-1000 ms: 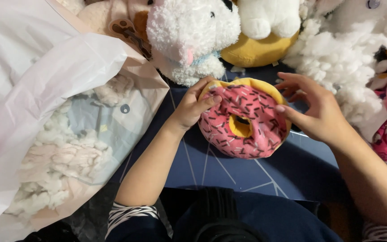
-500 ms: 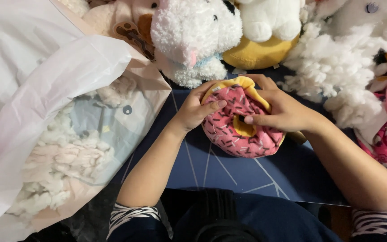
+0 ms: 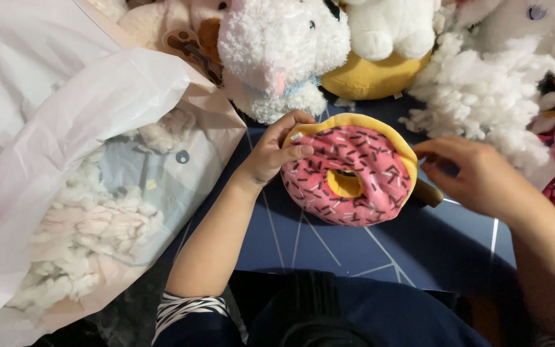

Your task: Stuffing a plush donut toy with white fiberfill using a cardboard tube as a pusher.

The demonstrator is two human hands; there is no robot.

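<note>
Doughnut-shaped plush toy, pink top w/ sprinkles and yellow rim (image 3: 348, 175), lies on the dark blue surface (image 3: 367, 257), just in front of a fluffy white stuffed animal (image 3: 277, 51). Looks light, soft, squashy, not fragile; rim edge is the easiest spot to pinch. Left hand (image 3: 271, 154) pinches the toy's upper-left rim, thumb on top, fingers closed on it. Right hand (image 3: 476, 177) is off the toy, just beside its right edge, fingers loosely open, holding nothing. Half a sec ago the right hand lay on the toy; now it's pulled away. Bag of white stuffing (image 3: 85, 225) at left.
</note>
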